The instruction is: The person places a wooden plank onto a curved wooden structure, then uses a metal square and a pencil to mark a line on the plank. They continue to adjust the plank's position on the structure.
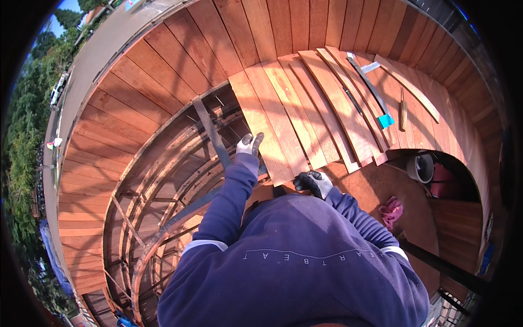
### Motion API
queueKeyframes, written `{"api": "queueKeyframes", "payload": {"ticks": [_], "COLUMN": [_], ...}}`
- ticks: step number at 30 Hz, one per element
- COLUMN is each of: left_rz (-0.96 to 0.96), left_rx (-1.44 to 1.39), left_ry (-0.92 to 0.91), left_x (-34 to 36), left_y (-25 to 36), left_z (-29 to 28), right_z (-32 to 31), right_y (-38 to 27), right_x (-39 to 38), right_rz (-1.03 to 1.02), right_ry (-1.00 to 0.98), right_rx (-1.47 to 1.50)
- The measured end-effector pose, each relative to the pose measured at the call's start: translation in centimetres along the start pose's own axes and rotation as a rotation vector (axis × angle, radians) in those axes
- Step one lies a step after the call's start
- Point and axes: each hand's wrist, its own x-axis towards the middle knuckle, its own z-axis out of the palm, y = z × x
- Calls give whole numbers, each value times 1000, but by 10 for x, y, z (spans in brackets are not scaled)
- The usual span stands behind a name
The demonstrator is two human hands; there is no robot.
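Note:
My left hand (250, 144), in a pale glove with dark fingertips, is at the left edge of a reddish wooden plank (267, 131). Its fingers are apart and point away from me. The plank is the last on the left in a row of boards over a curved frame. My right hand (312, 183) is beside the near ends of the boards, just right of that plank's end. Its dark-gloved fingers are curled in, and what they may hold is hidden. Next to the plank lies another board (289, 120), with a narrow dark gap between them.
Loose wooden strips (338, 103) lie on the boards, with a handsaw (370, 87) and a wooden-handled tool (403, 111). On the left, a rusty metal frame (147, 218) stands exposed. A pink cloth (390, 211) and a pale bucket (420, 168) are at right.

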Motion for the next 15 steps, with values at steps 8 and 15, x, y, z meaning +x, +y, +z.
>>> {"api": "queueKeyframes", "payload": {"ticks": [8,15], "left_rz": [108,-27], "left_rx": [-69,-229], "left_ry": [29,17], "left_x": [-1,2], "left_y": [-7,-15], "left_z": [6,7], "right_z": [7,3], "right_y": [-8,3], "right_x": [-4,-1], "right_rz": [-31,-4], "right_ry": [31,58], "right_rx": [-6,95]}}
